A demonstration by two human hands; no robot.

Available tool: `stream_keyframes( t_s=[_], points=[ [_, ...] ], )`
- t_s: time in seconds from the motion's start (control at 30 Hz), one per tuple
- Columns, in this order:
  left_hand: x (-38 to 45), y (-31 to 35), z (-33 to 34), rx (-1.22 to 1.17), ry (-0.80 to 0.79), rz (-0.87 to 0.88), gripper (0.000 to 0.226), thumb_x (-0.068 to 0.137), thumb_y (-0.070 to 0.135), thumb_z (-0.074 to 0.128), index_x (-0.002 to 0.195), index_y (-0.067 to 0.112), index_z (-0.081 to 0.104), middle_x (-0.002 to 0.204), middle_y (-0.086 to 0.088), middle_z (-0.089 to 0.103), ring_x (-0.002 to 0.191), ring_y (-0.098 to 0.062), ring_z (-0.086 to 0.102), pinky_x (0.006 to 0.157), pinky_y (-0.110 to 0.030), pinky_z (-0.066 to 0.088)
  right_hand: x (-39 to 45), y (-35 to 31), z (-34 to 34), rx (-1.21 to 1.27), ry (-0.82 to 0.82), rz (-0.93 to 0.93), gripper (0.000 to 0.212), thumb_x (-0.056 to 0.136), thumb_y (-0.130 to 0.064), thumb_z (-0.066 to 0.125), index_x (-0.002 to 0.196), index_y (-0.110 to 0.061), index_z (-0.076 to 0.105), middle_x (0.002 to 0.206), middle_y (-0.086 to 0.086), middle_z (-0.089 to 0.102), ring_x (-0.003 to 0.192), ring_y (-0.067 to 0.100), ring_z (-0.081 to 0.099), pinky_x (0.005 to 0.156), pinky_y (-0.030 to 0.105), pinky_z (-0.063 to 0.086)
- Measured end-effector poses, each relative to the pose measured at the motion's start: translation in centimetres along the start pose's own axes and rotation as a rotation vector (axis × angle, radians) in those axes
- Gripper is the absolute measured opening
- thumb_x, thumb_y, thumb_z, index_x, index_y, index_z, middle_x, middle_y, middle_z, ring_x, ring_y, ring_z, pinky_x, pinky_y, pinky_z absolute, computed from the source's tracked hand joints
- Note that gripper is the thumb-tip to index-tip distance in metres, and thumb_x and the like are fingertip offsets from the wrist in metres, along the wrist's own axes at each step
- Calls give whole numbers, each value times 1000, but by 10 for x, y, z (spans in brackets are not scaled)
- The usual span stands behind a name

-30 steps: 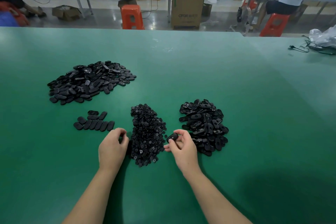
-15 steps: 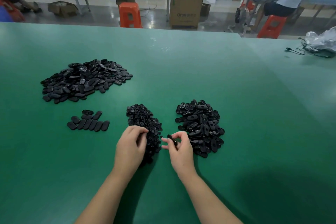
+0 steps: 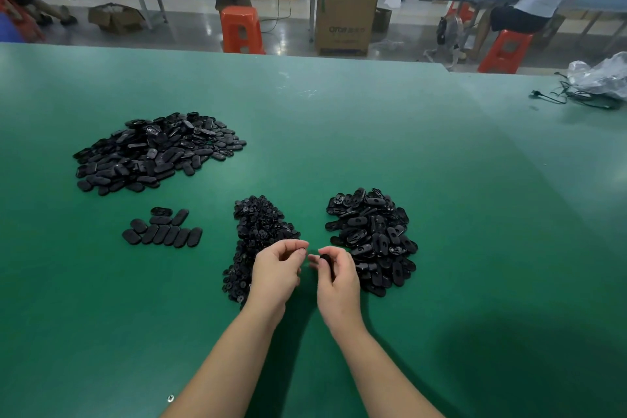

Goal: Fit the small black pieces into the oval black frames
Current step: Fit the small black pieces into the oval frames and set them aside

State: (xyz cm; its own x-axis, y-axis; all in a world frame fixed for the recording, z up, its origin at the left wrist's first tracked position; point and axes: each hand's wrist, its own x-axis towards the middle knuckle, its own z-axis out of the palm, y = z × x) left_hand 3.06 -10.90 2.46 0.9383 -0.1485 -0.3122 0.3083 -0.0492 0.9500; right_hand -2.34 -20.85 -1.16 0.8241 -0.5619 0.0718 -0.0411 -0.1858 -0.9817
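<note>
So we're mid-assembly here, I'd say right at the "bring the two halves together" step. Using the green desk [image 3: 339, 132] as the reference: far-left on it sits the big heap of finished ovals [image 3: 156, 153], and nearer the front edge from that, a short tidy row of done ones [image 3: 163, 231]. Around the middle of the desk, close to the front edge, are the pile of oval frames [image 3: 371, 237] and, just left of it, the pile of small pieces [image 3: 258, 241].

Both hands hover just above the desk in front of those two piles. The right hand [image 3: 336, 278] has its grip closed round one oval frame [image 3: 327, 261], held roughly edge-on. The left hand [image 3: 276, 268] has a narrow pinch grip, fingertips together on what looks like one small piece [image 3: 302, 250], though it's too tiny to be sure.

Next move, I reckon: line the piece up with the frame's opening and press it in. The frames look glossy with a slot-shaped hole.
</note>
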Motion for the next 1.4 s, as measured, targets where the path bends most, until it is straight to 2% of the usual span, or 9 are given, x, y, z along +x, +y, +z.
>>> stream_keyframes(
  t_s=[0.17, 0.33, 0.43, 0.53, 0.67, 0.87, 1.03, 1.2, 1.4],
  points=[
    [1, -3, -3, -30, -24, -10, 24, 95, -1, 62, 98, 17, 77, 70, 3, 71, 51, -6, 51, 48, -21, 45, 1, 3, -1, 53, 23, 60, 18, 100, -1, 54, 96, -18, 57, 97, 1, 72, 99, 7, 70, 84, 23, 53],
    [2, -8, -5, -7, -21, -1, 21, 94, -1, 64, 98, 15, 77, 63, 3, 66, 50, -8, 51, 48, -22, 46, 1, 1, -2, -63, 27, 5, 32, 102, 0, 48, 123, -18, 63, 114, -7, 55, 107, -3, 64, 95, 12, 45],
    [0, -9, -5, -2, -19, 2, 20, 91, -1, 68, 90, 16, 78, 67, -3, 69, 51, -9, 53, 48, -23, 48, 1, 1, -2, -52, 36, 0, 29, 102, 1, 47, 112, -21, 63, 113, -5, 55, 108, 6, 66, 97, 20, 50],
    [-1, -8, -6, -5, -17, 11, 18, 88, 0, 72, 83, 15, 79, 65, -3, 68, 51, -9, 55, 48, -23, 48, 1, 3, 1, 13, 32, 48, 24, 103, 1, 46, 101, -18, 60, 108, 1, 67, 103, 9, 69, 94, 27, 55],
    [-2, -4, -5, -7, -23, 25, 16, 88, 0, 72, 85, 14, 80, 61, 0, 66, 51, -8, 54, 49, -21, 48, -1, 2, 1, 44, 10, 86, 26, 105, -4, 46, 101, -27, 56, 100, -3, 71, 91, 3, 73, 82, 19, 56],
    [-2, -1, -1, -25, -12, 20, 17, 90, 1, 70, 95, 15, 79, 64, 3, 69, 49, -8, 51, 50, -20, 46, -2, 1, 2, 97, -16, 122, 22, 106, -8, 46, 122, -21, 57, 106, -10, 69, 94, -6, 70, 80, 11, 54],
    [-2, -1, 1, -71, -44, 4, 21, 95, 3, 64, 100, 17, 78, 56, 5, 61, 52, -13, 51, 53, -21, 48, -1, 3, 2, 68, 17, 115, 19, 106, -8, 48, 106, -23, 60, 102, -4, 71, 87, 5, 74, 81, 23, 59],
    [-1, 1, 1, -112, -69, -16, 17, 94, 1, 63, 95, 11, 77, 59, -5, 59, 52, -16, 53, 53, -25, 48, -1, 3, 2, 58, 24, 103, 13, 106, -8, 47, 108, -16, 56, 101, -1, 71, 85, 7, 75, 79, 25, 60],
    [-2, 2, -1, -222, -101, -48, 8, 92, -2, 65, 100, -1, 66, 81, -12, 74, 53, -14, 58, 55, -29, 55, -1, 3, 0, -31, 38, 89, 10, 106, -15, 46, 107, -22, 52, 95, -8, 72, 83, -6, 68, 70, 12, 49]
  ],
)
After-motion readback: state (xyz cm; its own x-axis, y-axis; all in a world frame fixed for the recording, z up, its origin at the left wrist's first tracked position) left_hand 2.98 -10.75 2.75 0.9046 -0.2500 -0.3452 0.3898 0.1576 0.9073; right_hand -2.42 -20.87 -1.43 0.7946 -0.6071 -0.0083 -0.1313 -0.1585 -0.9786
